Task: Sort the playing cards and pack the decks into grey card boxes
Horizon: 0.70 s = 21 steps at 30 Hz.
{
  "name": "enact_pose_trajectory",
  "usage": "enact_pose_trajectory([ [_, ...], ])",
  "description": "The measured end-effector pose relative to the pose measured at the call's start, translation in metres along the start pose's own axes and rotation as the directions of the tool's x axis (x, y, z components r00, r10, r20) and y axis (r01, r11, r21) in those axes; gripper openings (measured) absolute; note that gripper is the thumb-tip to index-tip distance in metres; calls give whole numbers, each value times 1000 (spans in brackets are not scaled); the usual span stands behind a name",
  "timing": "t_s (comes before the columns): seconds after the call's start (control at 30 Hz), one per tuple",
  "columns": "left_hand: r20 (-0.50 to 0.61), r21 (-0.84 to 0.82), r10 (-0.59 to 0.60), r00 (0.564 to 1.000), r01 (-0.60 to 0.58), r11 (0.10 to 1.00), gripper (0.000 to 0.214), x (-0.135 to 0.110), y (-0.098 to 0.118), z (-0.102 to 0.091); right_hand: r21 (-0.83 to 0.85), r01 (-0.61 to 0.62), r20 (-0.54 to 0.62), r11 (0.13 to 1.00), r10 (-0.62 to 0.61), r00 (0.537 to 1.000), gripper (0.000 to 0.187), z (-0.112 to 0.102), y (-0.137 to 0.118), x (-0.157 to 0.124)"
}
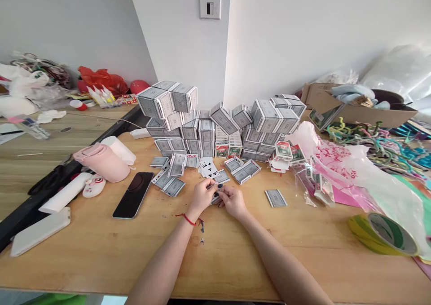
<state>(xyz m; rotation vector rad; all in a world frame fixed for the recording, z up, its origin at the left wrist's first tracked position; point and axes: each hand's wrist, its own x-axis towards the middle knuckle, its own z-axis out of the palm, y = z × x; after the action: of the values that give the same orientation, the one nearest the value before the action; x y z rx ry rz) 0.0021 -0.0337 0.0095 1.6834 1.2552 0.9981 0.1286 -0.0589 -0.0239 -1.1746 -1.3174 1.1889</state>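
Note:
My left hand (pixel 201 196) and my right hand (pixel 231 200) meet over the middle of the wooden table (pixel 101 251), both closed on a small pack of playing cards (pixel 215 198) held between them. A red string bracelet sits on my left wrist. Just beyond my hands lie face-up cards (pixel 208 167) and loose grey-backed packs (pixel 170 184). One more pack (pixel 275 198) lies flat to the right of my right hand. Behind them rises a stacked wall of card boxes (pixel 215 125).
A black phone (pixel 133 194), a pink bottle (pixel 103 161), paper rolls and a white case (pixel 40 231) lie at left. Plastic bags (pixel 340 170), tape rolls (pixel 384 233), coloured hooks and a cardboard box (pixel 353 109) crowd the right. A second table stands at far left.

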Motion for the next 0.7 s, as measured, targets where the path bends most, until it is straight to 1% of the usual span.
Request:
enact_pose_trajectory([
  [0.13,-75,-61,-38,996,33,998,20,2,-3,1,109,-82,32,991,79,996,31,2,-6,2],
  [0.27,-150,-193,-54,987,24,981,26,4,-6,1,204,-97,-36,974,106,994,33,0,-10,7],
  [0.33,-139,-267,-78,987,38,963,33,5,-9,1,272,-103,-77,957,128,989,34,-2,-10,9],
  [0.43,-77,-346,-105,992,72,936,41,7,-12,2,334,-112,-107,936,156,982,38,-4,-9,11],
  [0.5,-75,-357,-123,989,89,930,38,8,-13,2,334,-118,-114,935,165,980,39,-4,-8,11],
  [0.57,-90,-341,-146,985,107,934,30,9,-14,1,296,-118,-130,948,163,978,38,-4,-7,11],
  [0.63,-87,-300,-151,985,119,946,24,9,-14,-1,237,-93,-161,967,134,978,35,-4,-7,10],
  [0.7,-62,-247,-139,988,120,962,20,8,-12,-4,179,-39,-201,983,76,977,32,-5,-8,10],
])
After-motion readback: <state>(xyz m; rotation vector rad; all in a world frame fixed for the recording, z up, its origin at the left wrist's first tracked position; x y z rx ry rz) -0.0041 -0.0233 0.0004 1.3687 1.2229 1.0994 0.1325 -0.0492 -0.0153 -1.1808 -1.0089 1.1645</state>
